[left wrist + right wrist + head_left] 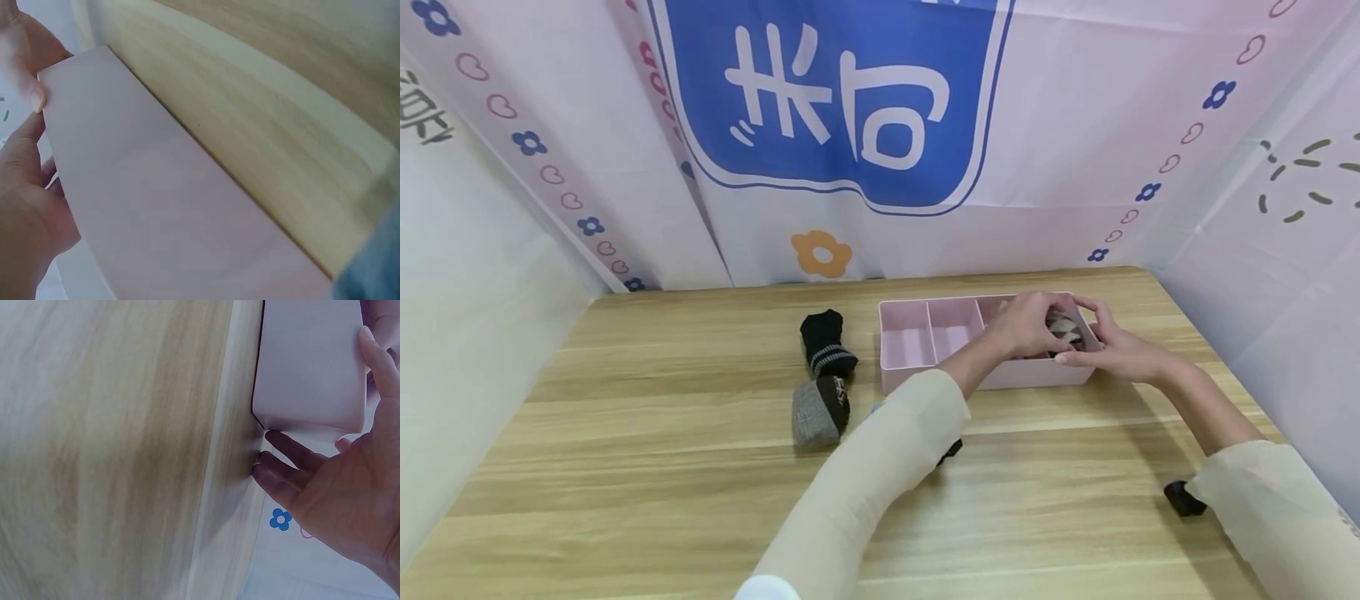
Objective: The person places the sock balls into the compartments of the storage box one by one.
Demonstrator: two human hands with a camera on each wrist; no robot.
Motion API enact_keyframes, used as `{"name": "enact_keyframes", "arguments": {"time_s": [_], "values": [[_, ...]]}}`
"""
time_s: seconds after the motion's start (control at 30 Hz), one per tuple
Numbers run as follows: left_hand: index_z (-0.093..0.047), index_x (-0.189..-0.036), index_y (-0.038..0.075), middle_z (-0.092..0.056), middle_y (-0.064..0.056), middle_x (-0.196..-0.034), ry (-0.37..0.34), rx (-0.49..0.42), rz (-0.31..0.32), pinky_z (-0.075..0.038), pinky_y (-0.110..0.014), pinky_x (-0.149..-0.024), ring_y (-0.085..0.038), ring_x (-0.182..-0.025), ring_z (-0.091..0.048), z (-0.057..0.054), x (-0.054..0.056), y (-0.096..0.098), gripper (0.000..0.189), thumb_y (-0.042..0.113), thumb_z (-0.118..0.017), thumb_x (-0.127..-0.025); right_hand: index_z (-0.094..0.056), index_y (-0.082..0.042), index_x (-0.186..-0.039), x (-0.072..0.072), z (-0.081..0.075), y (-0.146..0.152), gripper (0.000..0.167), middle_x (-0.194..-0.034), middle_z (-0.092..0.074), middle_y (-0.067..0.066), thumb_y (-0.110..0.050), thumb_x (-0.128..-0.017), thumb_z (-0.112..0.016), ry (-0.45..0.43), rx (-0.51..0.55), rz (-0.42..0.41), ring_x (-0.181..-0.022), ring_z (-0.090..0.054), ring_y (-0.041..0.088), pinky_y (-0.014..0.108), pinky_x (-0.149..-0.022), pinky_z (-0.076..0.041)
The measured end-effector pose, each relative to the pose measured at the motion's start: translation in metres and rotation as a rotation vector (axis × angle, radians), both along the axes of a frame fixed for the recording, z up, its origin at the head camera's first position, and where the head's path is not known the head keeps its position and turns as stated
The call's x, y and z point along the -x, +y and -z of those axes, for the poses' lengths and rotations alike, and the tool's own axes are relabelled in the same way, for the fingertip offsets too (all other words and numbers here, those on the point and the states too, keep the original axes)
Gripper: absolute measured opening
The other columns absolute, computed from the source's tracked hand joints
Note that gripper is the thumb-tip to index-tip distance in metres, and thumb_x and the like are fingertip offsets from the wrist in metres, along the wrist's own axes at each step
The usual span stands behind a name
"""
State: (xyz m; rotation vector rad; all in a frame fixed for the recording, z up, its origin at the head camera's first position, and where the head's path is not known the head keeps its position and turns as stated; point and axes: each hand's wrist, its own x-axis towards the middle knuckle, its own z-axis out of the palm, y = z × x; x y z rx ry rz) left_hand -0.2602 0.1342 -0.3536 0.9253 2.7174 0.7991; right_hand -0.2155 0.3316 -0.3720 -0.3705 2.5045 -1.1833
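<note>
A pink divided box (910, 381) stands toward the back right of the table. My left hand (1026, 325) reaches over its front wall into the rightmost compartment, fingers and thumb around a patterned light-and-dark sock (1063, 327). At the box's right end, my right hand (1116, 346) grips the corner. In the right wrist view its thumb lies on the front rim and the other fingers are by the end wall. The left wrist view shows mostly the box's plain front wall (156, 162), which hides the sock. The two left compartments hold nothing visible.
Left of the box lie a rolled black sock (827, 342) with grey stripes and a grey-and-black sock (820, 412). A small black item (951, 451) is partly hidden by my left sleeve. Another black bundle (1184, 498) lies beside the right sleeve. Printed cloth hangs behind the table.
</note>
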Motion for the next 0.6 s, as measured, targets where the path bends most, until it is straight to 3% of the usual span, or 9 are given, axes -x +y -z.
{"name": "enact_keyframes", "arguments": {"time_s": [0.17, 0.43, 0.6], "values": [[-0.065, -0.136, 0.011, -0.068, 0.001, -0.125, -0.076, -0.128, 0.039, -0.047, -0.017, -0.087, -0.008, -0.104, -0.059, -0.005, 0.0, -0.014, 0.055, 0.031, -0.084, -0.09, 0.013, -0.01, -0.16, -0.001, 0.0, 0.0, 0.1, -0.147, -0.045, 0.038, -0.024, -0.102, -0.067, 0.008, 0.009, 0.004, -0.135, -0.047, 0.044, 0.059, -0.11, -0.034], [-0.067, -0.131, 0.001, -0.071, -0.01, -0.123, 0.0, -0.156, 0.147, -0.048, -0.016, -0.091, -0.019, -0.111, -0.066, -0.017, 0.0, -0.038, 0.045, 0.022, -0.079, -0.093, 0.014, -0.009, -0.16, -0.001, 0.001, 0.0, 0.101, -0.145, -0.045, 0.038, -0.025, -0.102, -0.067, 0.005, 0.008, 0.003, -0.134, -0.046, 0.044, 0.06, -0.11, -0.032], [-0.065, -0.134, 0.0, -0.07, -0.012, -0.127, -0.001, -0.178, 0.171, -0.048, -0.017, -0.095, -0.021, -0.116, -0.064, -0.028, -0.004, -0.06, 0.043, 0.018, -0.074, -0.097, 0.014, -0.01, -0.16, 0.0, 0.002, -0.001, 0.104, -0.147, -0.04, 0.042, -0.027, -0.1, -0.068, 0.009, -0.008, 0.012, -0.138, -0.04, 0.051, 0.067, -0.113, -0.027]]}}
